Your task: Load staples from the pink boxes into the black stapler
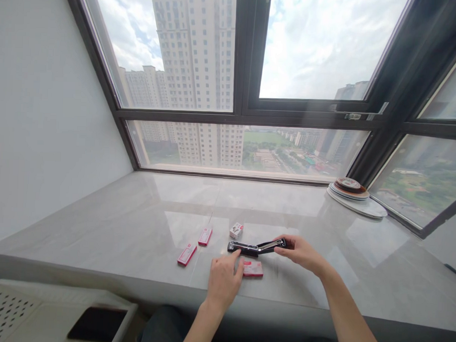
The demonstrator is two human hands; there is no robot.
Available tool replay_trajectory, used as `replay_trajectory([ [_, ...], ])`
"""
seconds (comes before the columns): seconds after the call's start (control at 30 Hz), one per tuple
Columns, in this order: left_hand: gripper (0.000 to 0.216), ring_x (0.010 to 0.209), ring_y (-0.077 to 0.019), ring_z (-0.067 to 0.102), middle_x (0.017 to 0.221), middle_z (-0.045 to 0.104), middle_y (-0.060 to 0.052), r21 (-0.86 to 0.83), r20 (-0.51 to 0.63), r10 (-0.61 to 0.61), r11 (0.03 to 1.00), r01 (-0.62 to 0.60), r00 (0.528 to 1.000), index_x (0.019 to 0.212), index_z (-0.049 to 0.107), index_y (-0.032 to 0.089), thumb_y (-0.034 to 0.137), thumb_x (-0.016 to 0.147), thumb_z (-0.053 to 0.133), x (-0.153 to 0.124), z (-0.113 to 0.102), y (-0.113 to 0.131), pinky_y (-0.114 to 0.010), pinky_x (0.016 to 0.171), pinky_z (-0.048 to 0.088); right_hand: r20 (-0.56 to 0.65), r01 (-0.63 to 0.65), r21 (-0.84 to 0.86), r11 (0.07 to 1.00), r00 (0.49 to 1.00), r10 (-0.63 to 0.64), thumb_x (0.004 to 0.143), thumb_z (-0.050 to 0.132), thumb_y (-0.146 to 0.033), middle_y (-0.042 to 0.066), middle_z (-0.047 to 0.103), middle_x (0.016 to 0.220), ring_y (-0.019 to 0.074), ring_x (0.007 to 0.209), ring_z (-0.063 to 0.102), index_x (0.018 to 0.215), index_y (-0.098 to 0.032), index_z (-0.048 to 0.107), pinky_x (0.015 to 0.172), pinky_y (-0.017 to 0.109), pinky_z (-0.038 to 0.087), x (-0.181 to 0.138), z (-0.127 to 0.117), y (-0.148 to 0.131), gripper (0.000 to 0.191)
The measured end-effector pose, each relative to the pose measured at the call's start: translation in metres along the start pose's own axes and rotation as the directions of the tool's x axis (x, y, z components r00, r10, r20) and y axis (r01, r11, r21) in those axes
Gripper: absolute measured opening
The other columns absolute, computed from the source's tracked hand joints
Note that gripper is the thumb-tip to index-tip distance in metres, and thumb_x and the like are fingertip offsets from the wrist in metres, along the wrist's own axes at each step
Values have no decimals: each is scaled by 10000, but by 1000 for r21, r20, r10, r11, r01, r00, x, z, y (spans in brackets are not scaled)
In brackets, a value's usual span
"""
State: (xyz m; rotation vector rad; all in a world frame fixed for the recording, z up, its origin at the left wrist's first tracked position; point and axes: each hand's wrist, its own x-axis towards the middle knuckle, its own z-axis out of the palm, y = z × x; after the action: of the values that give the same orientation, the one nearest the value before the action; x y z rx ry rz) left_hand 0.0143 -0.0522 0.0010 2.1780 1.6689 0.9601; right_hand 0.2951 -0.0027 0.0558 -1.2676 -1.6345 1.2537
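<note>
A black stapler (253, 248) lies hinged apart on the grey window ledge (136, 222). My right hand (302, 252) grips its right end, fingers closed round the raised metal arm. My left hand (223, 279) is curled, its index finger pressing the stapler's left base. A pink staple box (253, 268) lies just in front of the stapler, beside my left thumb. Two more pink boxes (186, 254) (205, 236) rest to the left. A small white and red box (236, 230) stands behind the stapler.
A stack of round plates or coasters (356, 197) sits at the ledge's far right by the window frame. A white perforated tray (28, 308) with a dark phone (97, 324) in it stands below the ledge at lower left.
</note>
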Motion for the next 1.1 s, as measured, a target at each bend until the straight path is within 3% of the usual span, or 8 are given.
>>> replay_trajectory([
  [0.13, 402, 965, -249, 676, 1071, 746, -84, 85, -9, -25, 996, 25, 1000, 1320, 622, 250, 420, 1034, 398, 4, 4, 1, -377, 872, 412, 1, 93, -82, 992, 996, -94, 757, 760, -553, 32, 659, 797, 137, 674, 495, 936, -149, 727, 573, 240, 333, 17, 15, -8, 443],
  [0.27, 375, 916, -241, 674, 1002, 746, -67, 128, 11, -26, 991, 25, 1000, 1294, 619, 275, 428, 1029, 403, 7, 3, 4, -363, 831, 394, -99, 171, -195, 966, 976, -193, 777, 736, -557, -43, 537, 655, 116, 621, 432, 892, -177, 695, 590, 237, 331, 41, 55, -10, 399],
  [0.37, 329, 892, -248, 667, 930, 738, -56, 155, 33, -30, 988, 25, 999, 1226, 640, 289, 431, 1010, 437, 7, -1, 7, -362, 806, 374, -57, 179, -300, 937, 977, -205, 757, 752, -524, -81, 438, 586, 101, 570, 373, 855, -187, 679, 559, 230, 281, 56, 81, -11, 359],
  [0.5, 285, 850, -252, 656, 883, 724, -49, 159, 55, -45, 987, 36, 997, 1132, 662, 281, 445, 986, 480, 8, -8, 12, -365, 780, 359, 12, 194, -468, 862, 977, -213, 761, 749, -479, -77, 466, 588, 102, 574, 405, 827, -186, 680, 555, 229, 249, 64, 93, -11, 309],
  [0.6, 235, 909, -247, 646, 952, 721, -41, 100, 74, 60, 993, -67, 995, 1068, 676, 289, 452, 963, 543, 8, -9, 19, -372, 802, 356, 43, 189, -526, 829, 980, -196, 791, 726, -465, -66, 512, 614, 108, 590, 445, 862, -189, 685, 558, 230, 249, 61, 90, -11, 288],
  [0.77, 153, 981, -227, 613, 998, 691, -13, 41, 156, 280, 956, -289, 947, 1008, 684, 300, 349, 865, 708, 6, -4, 26, -363, 832, 355, -5, 138, -567, 812, 985, -171, 807, 720, -471, -62, 519, 624, 115, 599, 472, 891, -198, 679, 556, 237, 256, 52, 81, -7, 289],
  [0.9, 79, 981, -238, 584, 943, 650, -25, 178, 70, 182, 965, -192, 981, 900, 668, 259, 315, 852, 696, 7, -20, 0, -375, 849, 361, -33, 101, -564, 820, 989, -144, 805, 723, -492, -59, 527, 640, 119, 612, 488, 902, -200, 676, 565, 237, 267, 46, 72, -3, 311],
  [1.1, 101, 987, -272, 548, 958, 600, -57, 359, -148, 5, 932, 49, 989, 827, 641, 240, 340, 838, 649, 10, -74, -77, -403, 866, 399, -40, 84, -563, 822, 991, -128, 816, 705, -512, -56, 525, 650, 125, 624, 502, 916, -210, 674, 572, 238, 264, 44, 66, 5, 319],
])
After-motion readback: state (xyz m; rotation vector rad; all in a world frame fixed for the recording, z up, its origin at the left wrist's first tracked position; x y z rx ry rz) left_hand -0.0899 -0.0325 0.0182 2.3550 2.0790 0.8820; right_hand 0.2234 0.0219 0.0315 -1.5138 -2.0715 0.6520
